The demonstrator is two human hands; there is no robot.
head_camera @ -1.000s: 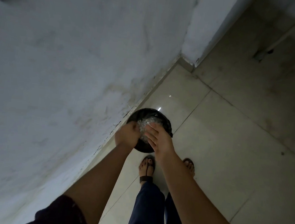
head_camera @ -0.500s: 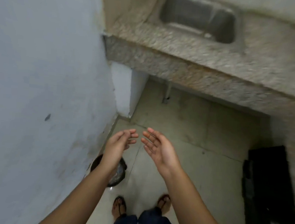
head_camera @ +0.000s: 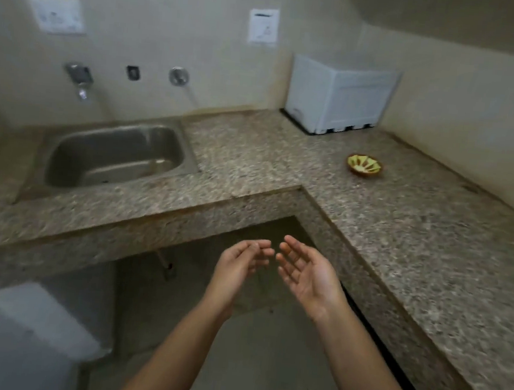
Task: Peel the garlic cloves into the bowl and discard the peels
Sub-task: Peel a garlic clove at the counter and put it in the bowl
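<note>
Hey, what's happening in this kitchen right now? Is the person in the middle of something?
A person stands at an L-shaped stone counter with both arms held out. The left hand and right hand are open and empty, palms turned toward each other. A small bowl sits on the counter off to the right, with pale pieces inside that may be garlic cloves. The steel sink is to the left. Nothing is being handled at this moment.
</note>
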